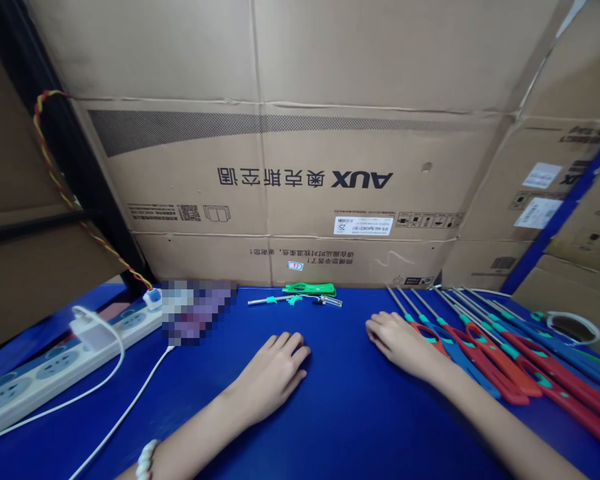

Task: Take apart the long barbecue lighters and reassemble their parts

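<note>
My left hand [279, 368] rests palm down on the blue tabletop [330, 427], its fingers loosely bent, the thumb apart, holding nothing. My right hand [397, 339] lies on the table beside the nearest long-nosed lighters, also with bent fingers and no visible object in it. Beyond both hands, near the cardboard, lie the parts of a lighter: a green handle shell [311, 289], a metal tube [263, 302], a small teal piece [295, 301] and a clear narrow part [333, 302]. At right, several long-nosed lighters [495, 363] with red, blue and orange handles lie side by side.
A white power strip [95, 350] with a plugged-in charger [89, 331] runs along the left. A white cable [125, 407] crosses the table to a blurred purple object [200, 313]. A tape roll [575, 327] lies far right. Upright cardboard [300, 140] closes off the back.
</note>
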### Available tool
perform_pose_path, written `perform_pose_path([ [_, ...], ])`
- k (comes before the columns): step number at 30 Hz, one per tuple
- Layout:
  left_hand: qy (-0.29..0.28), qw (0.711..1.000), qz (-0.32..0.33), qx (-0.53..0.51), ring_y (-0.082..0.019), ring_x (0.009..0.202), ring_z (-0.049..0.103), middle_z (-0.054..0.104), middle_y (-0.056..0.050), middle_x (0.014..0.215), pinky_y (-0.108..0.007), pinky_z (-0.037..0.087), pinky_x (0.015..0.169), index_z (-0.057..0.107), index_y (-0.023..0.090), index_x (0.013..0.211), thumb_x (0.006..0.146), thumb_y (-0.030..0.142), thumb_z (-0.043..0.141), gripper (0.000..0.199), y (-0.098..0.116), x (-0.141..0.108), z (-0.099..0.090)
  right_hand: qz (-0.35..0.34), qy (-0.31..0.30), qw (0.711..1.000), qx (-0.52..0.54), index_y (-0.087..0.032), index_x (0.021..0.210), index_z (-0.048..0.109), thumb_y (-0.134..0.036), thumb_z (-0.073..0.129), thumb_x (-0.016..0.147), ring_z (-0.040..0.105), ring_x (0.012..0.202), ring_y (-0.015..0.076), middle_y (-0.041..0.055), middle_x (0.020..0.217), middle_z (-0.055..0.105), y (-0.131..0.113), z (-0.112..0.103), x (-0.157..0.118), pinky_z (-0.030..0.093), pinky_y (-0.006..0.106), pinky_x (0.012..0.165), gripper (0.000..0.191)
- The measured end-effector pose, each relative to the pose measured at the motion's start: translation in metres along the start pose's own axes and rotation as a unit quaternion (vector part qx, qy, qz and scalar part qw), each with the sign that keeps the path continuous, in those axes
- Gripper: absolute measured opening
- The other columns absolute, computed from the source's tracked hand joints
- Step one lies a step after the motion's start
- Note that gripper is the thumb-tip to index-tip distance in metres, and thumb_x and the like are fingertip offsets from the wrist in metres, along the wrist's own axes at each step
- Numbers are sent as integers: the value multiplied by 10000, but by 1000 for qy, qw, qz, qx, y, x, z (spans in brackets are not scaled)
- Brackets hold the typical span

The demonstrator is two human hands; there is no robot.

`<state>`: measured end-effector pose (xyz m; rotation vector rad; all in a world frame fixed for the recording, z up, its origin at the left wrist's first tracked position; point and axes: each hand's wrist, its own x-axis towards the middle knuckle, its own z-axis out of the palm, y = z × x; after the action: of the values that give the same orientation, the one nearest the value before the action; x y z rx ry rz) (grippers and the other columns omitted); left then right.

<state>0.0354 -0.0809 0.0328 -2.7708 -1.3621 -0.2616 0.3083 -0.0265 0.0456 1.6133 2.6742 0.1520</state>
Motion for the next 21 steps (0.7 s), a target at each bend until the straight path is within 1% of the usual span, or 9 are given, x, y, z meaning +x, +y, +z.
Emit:
perform_pose_path([
  [2, 3, 1000, 1, 1, -263, 1004, 537, 543, -87, 1140, -414, 444, 860, 543, 205, 1151, 921, 182, 474, 241, 0, 0, 1, -65, 15, 997, 29, -203, 890, 575, -82, 398, 888, 562, 986, 227, 79, 1006, 620, -4, 6, -1, 386, 354, 896, 214],
  [4, 1, 1000, 0, 3, -268, 1012, 536, 540, -93, 1153, -420, 449, 859, 537, 200, 1153, 922, 177, 468, 243, 0, 0, 2, -102, 23, 992, 74, -208, 886, 547, -38, 410, 831, 549, 950, 218, 66, 993, 588, 0, 10, -2, 379, 382, 920, 225],
  [6, -3, 1000, -1, 5, -272, 1020, 535, 538, -97, 1164, -422, 453, 859, 531, 195, 1160, 919, 166, 470, 250, 0, -1, 4, -107, 13, 988, 115, -215, 863, 528, -4, 446, 744, 543, 905, 204, 43, 960, 564, 8, 12, -3, 370, 397, 937, 255],
  [8, -6, 1000, -1, 4, -274, 1027, 534, 534, -100, 1172, -423, 454, 861, 525, 190, 1166, 916, 158, 472, 258, 1, -1, 4, -101, -3, 985, 143, -220, 853, 528, 5, 466, 685, 540, 908, 203, 32, 953, 557, 16, 10, -4, 368, 400, 939, 288],
  [10, -9, 1000, 1, 4, -276, 1030, 534, 536, -101, 1171, -425, 454, 859, 525, 185, 1166, 916, 163, 479, 255, 1, 0, 3, -96, -2, 982, 160, -222, 849, 542, -18, 481, 696, 537, 923, 213, 33, 953, 567, 21, 5, -4, 378, 396, 918, 261],
  [13, -17, 1000, 6, -8, -270, 1016, 546, 558, -77, 1145, -433, 447, 864, 535, 204, 1147, 918, 201, 500, 232, -4, 2, -2, -86, 28, 980, 180, -218, 852, 554, -104, 497, 776, 541, 922, 223, 42, 931, 595, 18, -4, -3, 394, 394, 883, 148],
  [15, -10, 1000, -4, -29, -252, 997, 561, 578, -48, 1102, -433, 435, 885, 538, 231, 1141, 928, 226, 490, 219, -13, 7, -6, -81, 47, 976, 197, -215, 876, 553, -144, 493, 808, 551, 938, 226, 48, 943, 609, 13, -9, 0, 398, 399, 886, 115],
  [17, 3, 999, -25, -38, -241, 995, 565, 583, -46, 1100, -425, 424, 908, 542, 230, 1137, 934, 223, 470, 215, -26, 14, -9, -82, 55, 973, 210, -214, 919, 557, -158, 487, 823, 562, 967, 228, 56, 988, 616, 8, -11, 5, 404, 403, 897, 131],
  [21, 23, 998, -40, -43, -247, 1083, 524, 558, -64, 1164, -387, 407, 951, 545, 212, 1141, 912, 239, 502, 235, -59, 37, -7, -81, 51, 970, 223, -195, 1069, 557, -151, 510, 819, 572, 1035, 239, 86, 1112, 604, 4, -6, 28, 426, 386, 921, 258],
])
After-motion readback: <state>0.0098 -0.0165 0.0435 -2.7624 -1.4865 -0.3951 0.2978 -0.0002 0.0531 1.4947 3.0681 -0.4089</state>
